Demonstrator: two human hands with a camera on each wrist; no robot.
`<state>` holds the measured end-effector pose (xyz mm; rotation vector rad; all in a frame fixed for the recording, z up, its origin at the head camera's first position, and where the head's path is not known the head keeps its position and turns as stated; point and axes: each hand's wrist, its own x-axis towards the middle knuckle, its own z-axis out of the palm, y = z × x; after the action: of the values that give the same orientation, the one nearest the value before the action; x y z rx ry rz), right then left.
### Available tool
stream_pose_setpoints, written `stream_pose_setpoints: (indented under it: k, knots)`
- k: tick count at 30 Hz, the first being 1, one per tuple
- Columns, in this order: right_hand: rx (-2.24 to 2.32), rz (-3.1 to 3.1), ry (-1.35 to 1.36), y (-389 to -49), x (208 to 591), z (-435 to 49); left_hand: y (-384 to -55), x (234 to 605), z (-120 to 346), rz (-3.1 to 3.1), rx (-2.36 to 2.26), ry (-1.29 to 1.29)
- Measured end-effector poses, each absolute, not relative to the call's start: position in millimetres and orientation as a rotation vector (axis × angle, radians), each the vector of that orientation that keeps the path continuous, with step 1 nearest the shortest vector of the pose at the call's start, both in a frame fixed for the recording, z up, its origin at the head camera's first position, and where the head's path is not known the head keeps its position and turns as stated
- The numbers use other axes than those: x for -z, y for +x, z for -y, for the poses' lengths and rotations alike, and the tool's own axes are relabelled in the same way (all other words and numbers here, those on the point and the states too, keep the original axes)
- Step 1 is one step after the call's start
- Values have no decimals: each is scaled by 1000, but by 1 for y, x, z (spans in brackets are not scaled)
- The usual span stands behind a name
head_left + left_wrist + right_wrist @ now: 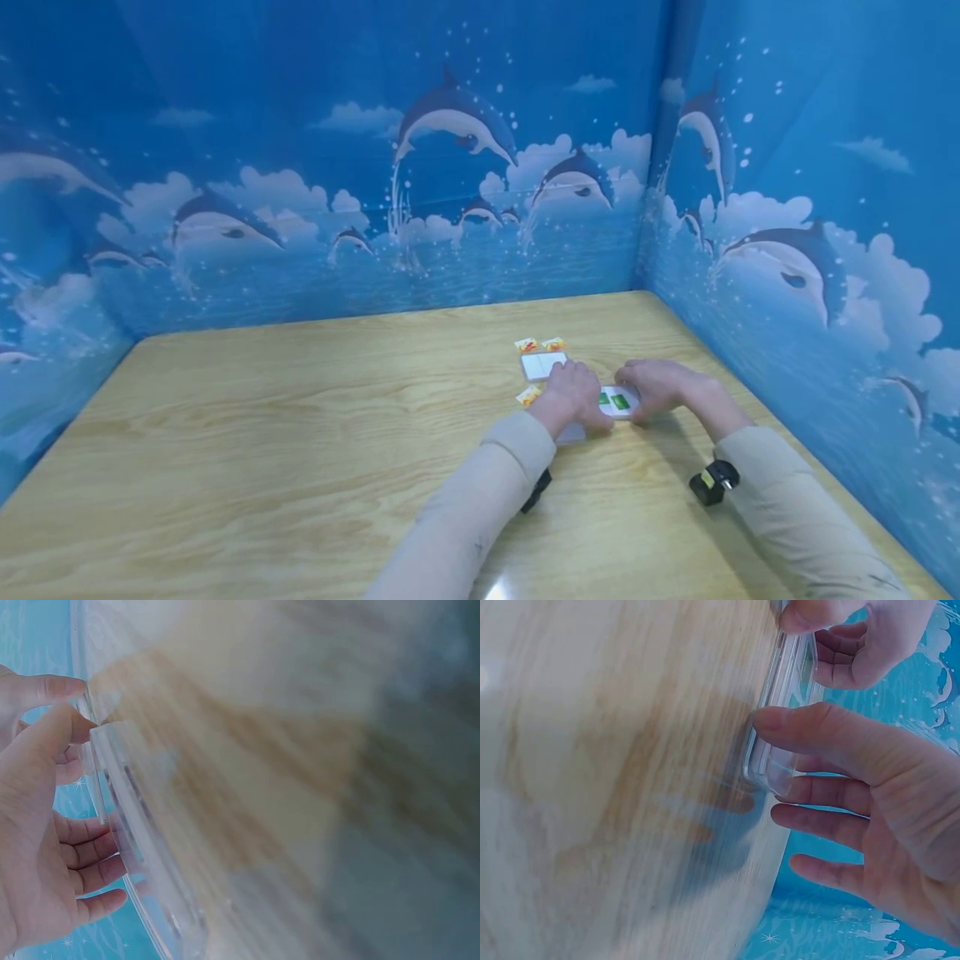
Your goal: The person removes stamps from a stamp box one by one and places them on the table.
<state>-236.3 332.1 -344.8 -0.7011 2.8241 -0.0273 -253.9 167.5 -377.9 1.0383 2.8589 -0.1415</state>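
Observation:
A flat clear plastic case with green pieces in it lies low over the wooden table, between both hands. My left hand holds its left end, thumb on the near edge and fingers behind. At the right end, my right hand grips it between thumb and fingers; the right wrist view shows the thumb on the near rim of the clear case. Another case lies under and beside my left hand, partly hidden by it. Its clear edge appears close up in the left wrist view.
Farther back lies a white case with a dividing line. Two small orange-and-white cards sit behind it, and another orange card is left of my left hand. Blue dolphin-print curtains border the table at the back and sides.

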Motion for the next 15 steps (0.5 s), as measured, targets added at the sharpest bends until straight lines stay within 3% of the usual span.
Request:
stream_pose_setpoints:
  k: [15]
  knots:
    - [15, -2875, -708, -236, 347, -334, -257, 375, -164, -2850, 74, 1037]
